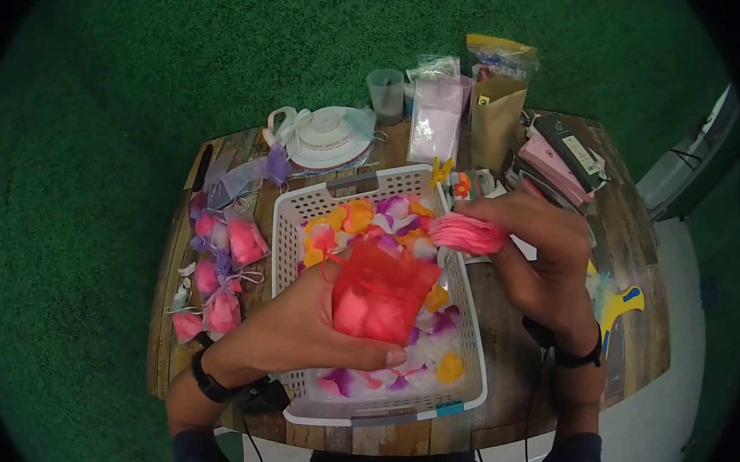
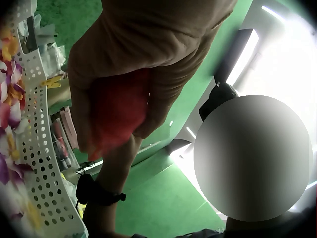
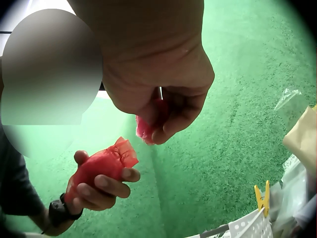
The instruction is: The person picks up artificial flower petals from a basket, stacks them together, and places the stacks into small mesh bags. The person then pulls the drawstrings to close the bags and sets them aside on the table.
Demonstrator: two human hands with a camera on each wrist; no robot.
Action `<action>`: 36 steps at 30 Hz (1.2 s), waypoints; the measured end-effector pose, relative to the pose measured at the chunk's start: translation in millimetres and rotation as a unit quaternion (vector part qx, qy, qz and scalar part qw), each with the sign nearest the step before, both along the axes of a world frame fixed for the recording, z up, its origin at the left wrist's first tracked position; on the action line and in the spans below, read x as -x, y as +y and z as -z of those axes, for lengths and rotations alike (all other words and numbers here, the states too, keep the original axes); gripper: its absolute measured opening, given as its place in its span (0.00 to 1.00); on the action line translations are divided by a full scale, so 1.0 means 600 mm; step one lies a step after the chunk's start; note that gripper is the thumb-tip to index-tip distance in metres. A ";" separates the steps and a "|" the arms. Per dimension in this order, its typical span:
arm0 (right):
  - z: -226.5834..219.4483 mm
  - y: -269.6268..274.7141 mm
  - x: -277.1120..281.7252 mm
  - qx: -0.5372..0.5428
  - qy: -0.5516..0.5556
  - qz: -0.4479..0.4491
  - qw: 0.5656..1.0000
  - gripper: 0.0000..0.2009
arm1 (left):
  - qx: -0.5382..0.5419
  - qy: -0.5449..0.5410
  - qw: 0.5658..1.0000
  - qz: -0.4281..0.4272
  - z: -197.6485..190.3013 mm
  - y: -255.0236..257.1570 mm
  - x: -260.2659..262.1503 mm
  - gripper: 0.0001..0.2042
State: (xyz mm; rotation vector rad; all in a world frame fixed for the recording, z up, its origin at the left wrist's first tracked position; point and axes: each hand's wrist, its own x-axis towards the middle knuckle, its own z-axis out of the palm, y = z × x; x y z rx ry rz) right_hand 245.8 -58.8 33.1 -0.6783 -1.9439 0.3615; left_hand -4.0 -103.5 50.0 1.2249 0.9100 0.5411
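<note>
In the head view my left hand [image 1: 307, 317] grips a red sheer organza pouch [image 1: 383, 294] stuffed with pink petals, above the basket. The right wrist view shows its fingers [image 3: 106, 186] curled round the pouch, whose gathered mouth points up and to the right. My right hand [image 1: 552, 257] pinches a stack of pink fabric petals [image 1: 469, 234] between thumb and fingers, to the right of the pouch and over the basket's right rim. Below both hands stands a white perforated basket [image 1: 474, 344] holding loose purple, white, orange and pink petals [image 1: 356, 216].
Filled pink and purple pouches [image 1: 221, 310] lie along the table's left side. Behind the basket are white plates [image 1: 326, 135], a plastic cup [image 1: 387, 97] and a brown paper bag [image 1: 499, 119]. A yellow clip [image 1: 441, 172] grips the basket's rim. Pink and black packages [image 1: 558, 158] lie at right.
</note>
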 end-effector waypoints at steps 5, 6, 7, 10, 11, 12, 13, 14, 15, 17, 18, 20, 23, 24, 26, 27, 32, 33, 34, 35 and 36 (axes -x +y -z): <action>-0.008 -0.007 -0.002 -0.014 -0.054 -0.043 0.997 0.18 | -0.002 0.020 0.999 0.048 -0.007 0.003 -0.008 0.30; -0.007 -0.006 -0.003 -0.034 -0.067 -0.086 0.993 0.19 | 0.036 0.026 0.997 0.056 -0.006 0.005 -0.008 0.31; -0.005 -0.007 -0.003 -0.034 -0.067 -0.086 0.993 0.19 | 0.074 0.032 0.995 0.063 -0.005 0.006 -0.008 0.32; 0.000 -0.010 -0.002 -0.081 -0.092 -0.115 0.986 0.18 | 0.039 0.042 0.996 0.064 0.005 0.007 -0.011 0.31; -0.005 -0.011 -0.002 -0.065 -0.096 -0.151 0.982 0.17 | 0.040 0.042 0.996 0.064 0.010 0.008 -0.011 0.31; -0.007 -0.011 -0.003 -0.049 -0.100 -0.186 0.976 0.16 | -0.032 0.060 0.994 0.086 0.014 0.010 -0.011 0.31; -0.007 -0.010 -0.004 -0.047 -0.100 -0.186 0.976 0.16 | -0.104 0.077 0.986 0.107 0.016 0.011 -0.011 0.31; -0.006 -0.008 -0.006 0.043 -0.063 -0.270 0.960 0.15 | -0.102 0.076 0.986 0.107 0.016 0.011 -0.011 0.31; -0.005 -0.007 -0.008 0.132 -0.024 -0.348 0.928 0.15 | -0.079 0.056 0.989 0.111 0.015 0.012 -0.011 0.32; 0.008 -0.002 -0.011 0.175 -0.015 -0.373 0.911 0.14 | -0.057 0.037 0.991 0.117 0.011 0.012 -0.013 0.33; 0.014 0.001 -0.012 0.215 -0.007 -0.397 0.892 0.13 | -0.052 0.036 0.990 0.123 0.006 0.010 -0.014 0.34; 0.020 0.005 -0.012 0.208 -0.001 -0.397 0.894 0.13 | -0.046 0.035 0.990 0.129 0.005 0.009 -0.013 0.35; 0.025 0.005 -0.010 0.215 0.020 -0.409 0.886 0.12 | -0.128 0.049 0.979 0.151 0.008 0.009 -0.012 0.35; 0.026 0.005 -0.009 0.226 0.035 -0.420 0.878 0.12 | -0.127 0.048 0.976 0.168 0.006 0.011 -0.012 0.36; 0.022 0.006 -0.016 0.245 0.011 -0.429 0.869 0.12 | -0.123 0.046 0.974 0.184 0.003 0.011 -0.016 0.38; 0.020 0.008 -0.018 0.262 -0.013 -0.436 0.861 0.12 | -0.079 0.017 0.981 0.179 0.001 0.010 -0.018 0.39; 0.014 0.009 -0.014 0.208 -0.033 -0.451 0.867 0.13 | -0.002 -0.001 0.983 0.182 -0.011 0.012 -0.024 0.42; 0.010 0.006 -0.014 0.196 -0.037 -0.427 0.882 0.14 | -0.067 0.000 0.981 0.183 0.000 0.014 -0.022 0.41; 0.013 0.006 -0.013 0.196 -0.038 -0.428 0.882 0.14 | -0.133 0.002 0.974 0.182 0.006 0.015 -0.021 0.40; 0.019 0.005 -0.011 0.194 -0.026 -0.401 0.895 0.11 | -0.134 0.002 0.974 0.182 0.005 0.014 -0.019 0.40; 0.022 0.005 -0.011 0.192 -0.014 -0.373 0.908 0.10 | -0.094 -0.001 0.983 0.160 0.003 0.013 -0.016 0.39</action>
